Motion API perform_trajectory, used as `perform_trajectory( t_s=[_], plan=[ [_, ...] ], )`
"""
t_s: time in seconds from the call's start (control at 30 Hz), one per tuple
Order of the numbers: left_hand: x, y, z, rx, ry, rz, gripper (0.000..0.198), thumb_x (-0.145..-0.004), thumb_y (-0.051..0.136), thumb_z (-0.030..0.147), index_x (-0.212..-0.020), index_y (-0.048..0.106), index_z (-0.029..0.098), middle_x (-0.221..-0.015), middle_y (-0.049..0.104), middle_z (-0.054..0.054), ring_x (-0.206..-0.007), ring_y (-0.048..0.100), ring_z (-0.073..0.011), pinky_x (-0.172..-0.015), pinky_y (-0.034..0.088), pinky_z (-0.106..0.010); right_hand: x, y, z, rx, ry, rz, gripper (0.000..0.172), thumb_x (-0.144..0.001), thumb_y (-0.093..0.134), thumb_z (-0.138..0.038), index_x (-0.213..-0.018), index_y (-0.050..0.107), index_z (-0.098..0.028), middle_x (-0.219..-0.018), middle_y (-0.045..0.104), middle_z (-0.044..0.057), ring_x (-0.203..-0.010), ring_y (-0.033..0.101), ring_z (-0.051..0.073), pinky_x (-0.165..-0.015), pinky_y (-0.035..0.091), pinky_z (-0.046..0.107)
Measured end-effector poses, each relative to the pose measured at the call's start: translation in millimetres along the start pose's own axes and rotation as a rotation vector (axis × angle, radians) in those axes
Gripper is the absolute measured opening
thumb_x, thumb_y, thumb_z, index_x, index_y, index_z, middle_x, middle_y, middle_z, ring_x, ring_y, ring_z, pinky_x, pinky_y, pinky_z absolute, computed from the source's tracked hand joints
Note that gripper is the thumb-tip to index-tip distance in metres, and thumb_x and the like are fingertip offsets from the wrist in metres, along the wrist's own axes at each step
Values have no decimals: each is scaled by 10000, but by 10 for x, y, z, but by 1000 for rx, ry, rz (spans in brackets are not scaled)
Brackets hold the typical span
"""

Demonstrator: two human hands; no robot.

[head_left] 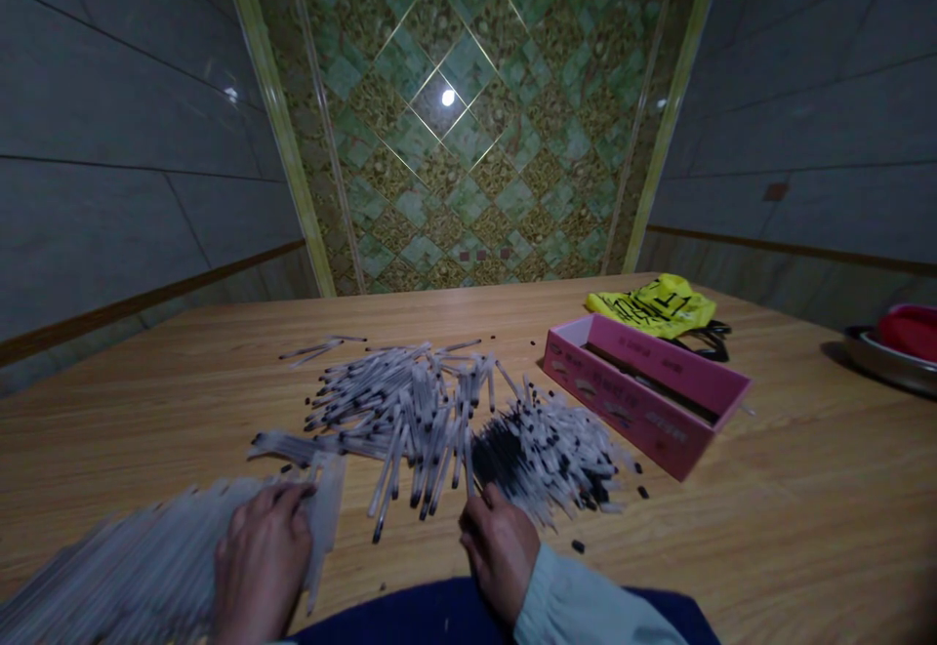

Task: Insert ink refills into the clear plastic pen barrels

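Observation:
My right hand [502, 540] is closed in a pinch on the lower end of a translucent pen barrel [469, 464], which points away from me. Just beyond it lies a loose heap of pen barrels [410, 411] with dark ends. To its right is a second pile of clear and black pen parts [563, 445]. My left hand [264, 549] rests with curled fingers at the right edge of a broad layer of clear plastic tubes or sleeves [139, 557]. Whatever its fingertips grip is too blurred to make out.
A pink open box [630, 401] stands at the right, with a yellow printed bag [655, 303] behind it. Small black caps [578, 546] are scattered on the wooden table [791, 489]. A metal basin [882, 357] with something red sits at the far right edge.

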State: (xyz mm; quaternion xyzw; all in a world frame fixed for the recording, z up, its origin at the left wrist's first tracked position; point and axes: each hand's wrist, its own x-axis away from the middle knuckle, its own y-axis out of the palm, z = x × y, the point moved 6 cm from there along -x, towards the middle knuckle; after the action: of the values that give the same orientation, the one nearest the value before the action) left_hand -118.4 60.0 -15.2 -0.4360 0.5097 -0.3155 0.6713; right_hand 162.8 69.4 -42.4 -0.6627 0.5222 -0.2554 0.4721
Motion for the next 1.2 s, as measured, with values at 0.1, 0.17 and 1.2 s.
perform_trajectory(
  t_s=[0.1,0.17,1.2],
  plan=[
    [13,-10,22,0,1,-5,336,-800,379,202,-990,655,196,-1075,600,-98,-967,510,-278,-808,405,-389,-2,-3,45,-46,26,51,170,-724,467,-122,-861,543,-188,-874,570,69,-778,573,191,-635,361,255],
    [17,-60,53,20,6,25,331,-803,391,239,-988,661,191,-1086,596,-111,-974,507,-296,-795,415,-409,-13,-18,75,-120,25,101,202,-699,465,-97,-875,531,-172,-818,593,65,-775,577,197,-649,371,257],
    [591,-288,1347,700,599,-162,294,-832,477,294,-1075,642,296,-961,710,-30,-876,661,-160,-762,511,-192,71,-56,80,-1258,126,105,397,-758,548,-533,-865,494,-155,-538,468,-66,-295,367,32,-295,304,145]
  ],
)
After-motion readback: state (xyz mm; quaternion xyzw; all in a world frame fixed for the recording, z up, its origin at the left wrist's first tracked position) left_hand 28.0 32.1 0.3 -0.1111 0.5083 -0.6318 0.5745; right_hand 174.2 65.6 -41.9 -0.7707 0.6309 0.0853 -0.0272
